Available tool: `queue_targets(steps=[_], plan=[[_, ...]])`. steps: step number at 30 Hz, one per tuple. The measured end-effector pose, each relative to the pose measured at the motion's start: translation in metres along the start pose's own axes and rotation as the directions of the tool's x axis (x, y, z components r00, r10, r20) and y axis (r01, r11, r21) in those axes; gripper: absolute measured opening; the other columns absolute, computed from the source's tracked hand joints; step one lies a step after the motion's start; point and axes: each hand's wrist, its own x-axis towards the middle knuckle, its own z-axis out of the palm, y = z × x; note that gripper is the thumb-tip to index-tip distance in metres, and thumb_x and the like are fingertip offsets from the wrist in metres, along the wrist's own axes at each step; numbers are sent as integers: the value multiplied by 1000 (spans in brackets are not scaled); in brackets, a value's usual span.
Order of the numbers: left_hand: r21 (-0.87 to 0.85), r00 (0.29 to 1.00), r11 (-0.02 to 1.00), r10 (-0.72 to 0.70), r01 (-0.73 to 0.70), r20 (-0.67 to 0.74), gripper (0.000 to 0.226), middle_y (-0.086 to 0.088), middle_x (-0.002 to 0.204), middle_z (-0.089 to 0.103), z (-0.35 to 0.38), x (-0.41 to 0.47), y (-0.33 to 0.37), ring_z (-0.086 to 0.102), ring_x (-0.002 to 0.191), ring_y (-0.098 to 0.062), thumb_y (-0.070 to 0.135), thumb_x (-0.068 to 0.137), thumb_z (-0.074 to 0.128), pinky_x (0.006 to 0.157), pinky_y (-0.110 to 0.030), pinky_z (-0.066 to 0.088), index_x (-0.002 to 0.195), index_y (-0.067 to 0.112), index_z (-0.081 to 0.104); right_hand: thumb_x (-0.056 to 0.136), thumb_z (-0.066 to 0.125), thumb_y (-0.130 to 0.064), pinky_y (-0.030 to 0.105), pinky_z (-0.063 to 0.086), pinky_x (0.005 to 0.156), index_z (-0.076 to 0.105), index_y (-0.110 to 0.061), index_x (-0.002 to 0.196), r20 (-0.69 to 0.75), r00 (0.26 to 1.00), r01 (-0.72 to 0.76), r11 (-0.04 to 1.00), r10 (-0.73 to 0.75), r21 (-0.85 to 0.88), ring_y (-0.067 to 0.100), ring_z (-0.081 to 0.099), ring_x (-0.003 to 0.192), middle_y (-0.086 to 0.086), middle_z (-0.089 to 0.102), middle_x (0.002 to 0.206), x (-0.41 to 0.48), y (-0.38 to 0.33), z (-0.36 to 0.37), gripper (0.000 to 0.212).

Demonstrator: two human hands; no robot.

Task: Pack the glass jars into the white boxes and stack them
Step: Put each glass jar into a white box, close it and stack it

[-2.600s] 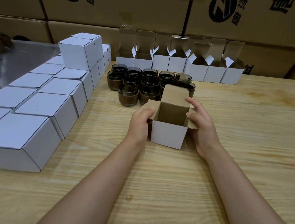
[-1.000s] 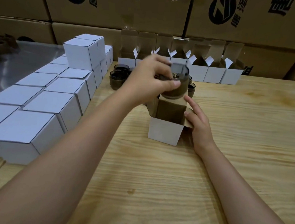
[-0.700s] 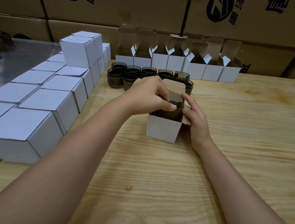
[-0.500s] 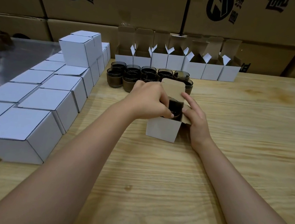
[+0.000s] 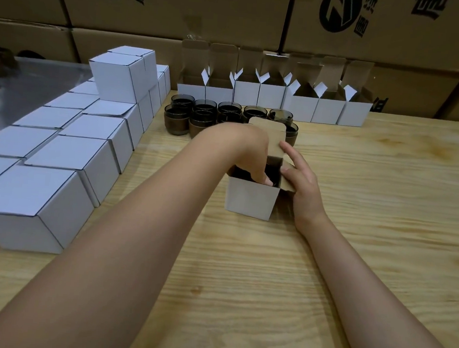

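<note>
On the wooden worktop (image 5: 373, 203), the left hand (image 5: 252, 159) grips the glass jar (image 5: 274, 170) by its rim inside the open white box (image 5: 251, 200), the flat right hand (image 5: 303, 187) steadying the side flap (image 5: 287, 186): probably slick, breakable glass, best held at the rim.

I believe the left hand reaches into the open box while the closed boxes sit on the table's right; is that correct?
No: the head view shows the closed boxes on the left of the table. The left hand does reach into the open box.
</note>
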Motion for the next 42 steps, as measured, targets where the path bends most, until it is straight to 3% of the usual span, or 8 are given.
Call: queue_targets(steps=[7,11,17,21,25,33,38,42], plan=[[97,1000,995,11,-13,25,62,2,82,53,-1,-1,0,55,83,-18,67,88,45,70,-26,43,111,13,64,80,45,-27,11,46,82,50,-30,130,2,1000,-1,1000,1,31,-3,62,92,2,71,97,0,2,0,50],[75,974,997,53,-37,-220,67,3,93,58,8,-2,-4,53,88,-16,73,88,31,55,-24,32,112,21,67,79,50,-34,10,43,89,51,-21,133,10,1000,13,999,-13,39,-11,54,110,-20,63,114,0,-1,1,56],[-361,495,856,-147,-371,-856,29,4,111,58,46,-6,-25,53,102,-10,28,101,38,81,-30,44,115,21,62,83,46,-17,18,50,81,51,-21,130,13,1000,3,994,-4,107,6,65,103,-16,71,105,-1,-1,2,48],[-820,711,-145,-595,-554,-375,41,-1,129,50,75,-1,-35,49,124,-15,1,99,38,105,-33,43,133,22,48,81,46,-19,13,48,81,50,-21,131,7,1000,8,994,-9,106,-3,62,103,-26,67,104,-2,-1,2,50],[-809,860,-415,-466,-418,-205,49,-10,136,53,99,9,-40,65,101,-14,2,97,38,85,-28,52,144,16,38,81,45,-18,11,47,79,50,-21,131,24,1000,13,992,-16,124,-7,61,100,-32,65,102,-2,-2,2,50],[-854,933,-381,-200,-355,-299,30,-8,108,71,106,10,-28,68,98,-22,30,94,49,77,-31,58,114,16,67,80,46,-18,10,47,76,51,-20,131,11,1000,18,985,-21,174,-7,62,97,-24,66,105,-4,-5,4,52],[-872,913,-292,-239,-392,-330,27,-6,93,73,106,13,-26,69,79,-19,7,92,50,64,-27,56,97,19,73,82,45,-18,10,47,75,40,-19,138,0,1000,22,986,-23,165,-6,64,94,-28,69,97,-8,-10,5,56],[-863,905,-300,-265,-407,-334,43,4,78,74,106,14,-27,70,69,-10,3,92,51,58,-23,56,74,32,77,93,44,-42,34,43,102,39,-25,142,-53,989,-104,912,136,396,16,57,119,-2,63,127,-7,-12,11,53]])
